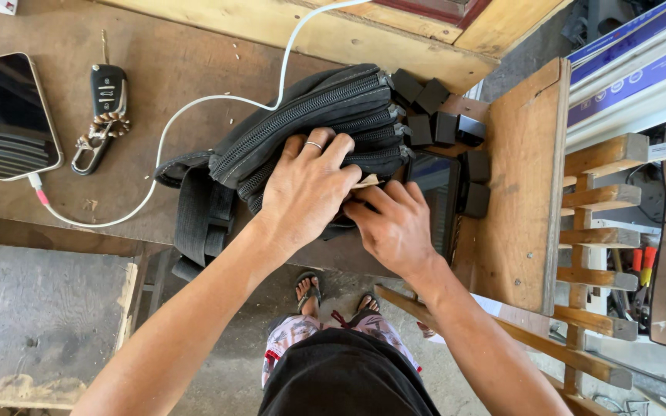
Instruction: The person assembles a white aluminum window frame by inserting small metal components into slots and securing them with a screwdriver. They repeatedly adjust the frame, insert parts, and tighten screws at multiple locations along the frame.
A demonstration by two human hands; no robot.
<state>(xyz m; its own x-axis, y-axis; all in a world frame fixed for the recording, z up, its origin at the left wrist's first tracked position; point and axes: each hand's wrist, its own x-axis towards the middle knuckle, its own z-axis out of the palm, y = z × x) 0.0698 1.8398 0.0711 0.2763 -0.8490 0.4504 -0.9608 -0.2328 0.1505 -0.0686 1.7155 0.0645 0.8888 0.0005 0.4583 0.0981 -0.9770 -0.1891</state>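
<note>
A black bag [310, 115] with several zippers and foam corner pads lies on the wooden workbench [163, 54]. My left hand [306, 189], with a ring on one finger, lies flat on top of the bag and presses it down. My right hand [391, 223] is at the bag's near edge with its fingers tucked into an opening, pinching the fabric next to a pale strip. A black strap [194, 216] hangs off the bench edge to the left of my left wrist.
A phone [11, 114] lies at the left, plugged into a white cable [194, 104] that runs under the bag's far side. A car key with carabiner [104, 112] sits beside it. A wooden board [526, 185] and slatted frame [587, 254] stand to the right.
</note>
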